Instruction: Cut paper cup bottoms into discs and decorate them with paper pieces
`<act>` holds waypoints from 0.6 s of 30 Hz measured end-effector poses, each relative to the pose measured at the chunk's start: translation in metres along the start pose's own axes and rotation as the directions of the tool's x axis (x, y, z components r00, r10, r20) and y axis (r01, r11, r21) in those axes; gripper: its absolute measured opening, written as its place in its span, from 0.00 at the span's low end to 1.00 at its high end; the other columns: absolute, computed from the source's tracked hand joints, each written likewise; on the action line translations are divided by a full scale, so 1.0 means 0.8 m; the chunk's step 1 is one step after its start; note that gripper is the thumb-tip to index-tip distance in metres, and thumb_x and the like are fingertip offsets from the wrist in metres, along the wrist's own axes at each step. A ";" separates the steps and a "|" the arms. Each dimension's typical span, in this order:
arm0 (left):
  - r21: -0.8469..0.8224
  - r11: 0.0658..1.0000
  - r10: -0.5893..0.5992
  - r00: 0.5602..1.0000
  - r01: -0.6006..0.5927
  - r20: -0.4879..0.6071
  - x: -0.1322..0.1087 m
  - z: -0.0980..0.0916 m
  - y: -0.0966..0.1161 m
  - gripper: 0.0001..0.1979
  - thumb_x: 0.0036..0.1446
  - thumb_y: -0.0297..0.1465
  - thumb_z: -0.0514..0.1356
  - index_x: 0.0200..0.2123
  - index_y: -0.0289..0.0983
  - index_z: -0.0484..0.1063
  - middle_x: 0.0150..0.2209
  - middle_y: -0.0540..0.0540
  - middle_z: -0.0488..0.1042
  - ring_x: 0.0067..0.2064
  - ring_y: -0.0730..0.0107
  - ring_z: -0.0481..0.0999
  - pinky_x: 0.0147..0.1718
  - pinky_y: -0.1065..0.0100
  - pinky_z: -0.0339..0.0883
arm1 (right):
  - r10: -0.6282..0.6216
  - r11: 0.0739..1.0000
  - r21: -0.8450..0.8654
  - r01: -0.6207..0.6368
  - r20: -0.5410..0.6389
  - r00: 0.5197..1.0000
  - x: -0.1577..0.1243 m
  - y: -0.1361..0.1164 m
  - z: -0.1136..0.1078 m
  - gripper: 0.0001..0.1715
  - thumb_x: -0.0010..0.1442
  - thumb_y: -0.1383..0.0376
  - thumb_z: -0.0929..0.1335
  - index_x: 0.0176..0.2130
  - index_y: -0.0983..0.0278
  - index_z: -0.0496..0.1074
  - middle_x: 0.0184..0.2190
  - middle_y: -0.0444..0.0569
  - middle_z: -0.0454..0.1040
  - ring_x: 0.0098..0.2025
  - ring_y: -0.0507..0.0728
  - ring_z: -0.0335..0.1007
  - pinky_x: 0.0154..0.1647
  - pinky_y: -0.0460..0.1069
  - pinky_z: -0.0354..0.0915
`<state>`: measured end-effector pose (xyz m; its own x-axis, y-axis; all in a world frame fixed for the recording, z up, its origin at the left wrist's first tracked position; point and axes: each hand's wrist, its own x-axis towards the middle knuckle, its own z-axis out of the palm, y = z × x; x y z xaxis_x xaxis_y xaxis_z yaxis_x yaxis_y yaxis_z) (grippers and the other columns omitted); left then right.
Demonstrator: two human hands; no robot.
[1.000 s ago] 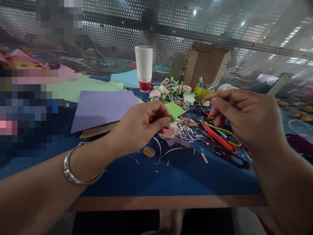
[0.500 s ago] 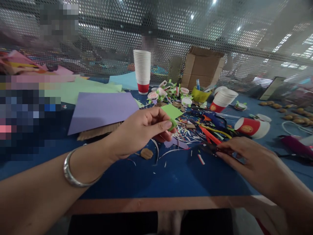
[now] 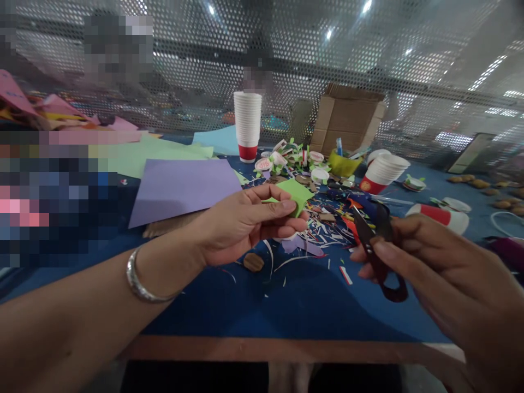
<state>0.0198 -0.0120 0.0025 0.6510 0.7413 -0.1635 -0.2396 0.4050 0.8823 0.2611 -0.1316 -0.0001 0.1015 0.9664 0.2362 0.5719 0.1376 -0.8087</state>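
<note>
My left hand point(image 3: 245, 221) pinches a small green paper piece point(image 3: 295, 194) between thumb and fingers, held above the blue table point(image 3: 286, 305). A silver bangle point(image 3: 141, 281) circles that wrist. My right hand point(image 3: 434, 262) grips dark red scissors point(image 3: 379, 248) by the handles, blades pointing up and away, just right of the green piece. Paper scraps point(image 3: 315, 234) litter the table under both hands.
A purple sheet point(image 3: 184, 183) lies to the left with pale green sheets point(image 3: 139, 153) behind it. A tall cup stack point(image 3: 248, 125), a tipped cup stack point(image 3: 382, 169), a cardboard box point(image 3: 347, 117) and a perforated metal screen point(image 3: 368, 49) stand at the back.
My right hand dropped to the table, took hold of the scissors and lifted them. The left hand kept the green piece, turning it slightly flatter.
</note>
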 end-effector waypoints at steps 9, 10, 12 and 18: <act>-0.119 0.992 0.050 0.998 -0.045 0.035 0.001 -0.007 0.003 0.07 0.67 0.23 0.59 0.34 0.36 0.72 0.31 0.50 0.81 0.36 0.78 0.84 0.39 0.78 0.77 | -0.021 0.964 0.264 -0.027 0.177 0.984 0.060 -0.023 0.046 0.18 0.67 0.48 0.68 0.36 0.59 0.70 0.23 0.41 0.70 0.20 0.48 0.62 0.18 0.42 0.61; -0.127 0.991 0.050 0.998 -0.046 0.030 0.002 -0.007 0.004 0.07 0.67 0.23 0.59 0.34 0.36 0.72 0.32 0.50 0.81 0.36 0.78 0.84 0.39 0.78 0.77 | -0.025 0.953 0.303 -0.026 0.165 0.986 0.063 -0.023 0.050 0.19 0.68 0.48 0.67 0.35 0.59 0.70 0.23 0.41 0.69 0.21 0.48 0.61 0.18 0.42 0.60; -0.146 0.988 0.054 0.998 -0.051 0.016 0.003 -0.008 0.006 0.08 0.67 0.22 0.58 0.33 0.35 0.71 0.31 0.50 0.81 0.36 0.78 0.84 0.39 0.79 0.77 | -0.040 0.927 0.375 -0.017 0.142 0.989 0.067 -0.023 0.058 0.22 0.69 0.47 0.65 0.32 0.59 0.69 0.22 0.41 0.68 0.22 0.49 0.61 0.19 0.43 0.59; -0.158 0.986 0.040 0.997 -0.050 -0.063 0.010 -0.007 0.012 0.10 0.65 0.20 0.54 0.31 0.35 0.68 0.29 0.49 0.78 0.33 0.74 0.83 0.34 0.78 0.77 | 0.097 0.901 0.407 -0.153 0.156 0.983 0.064 -0.017 0.065 0.25 0.66 0.44 0.67 0.29 0.60 0.71 0.23 0.43 0.69 0.23 0.50 0.61 0.19 0.44 0.58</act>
<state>0.0182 0.0007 0.0075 0.5945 0.7889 -0.1553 -0.3824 0.4473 0.8085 0.2163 -0.0726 -0.0052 0.0281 0.9971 0.0702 0.1681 0.0645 -0.9837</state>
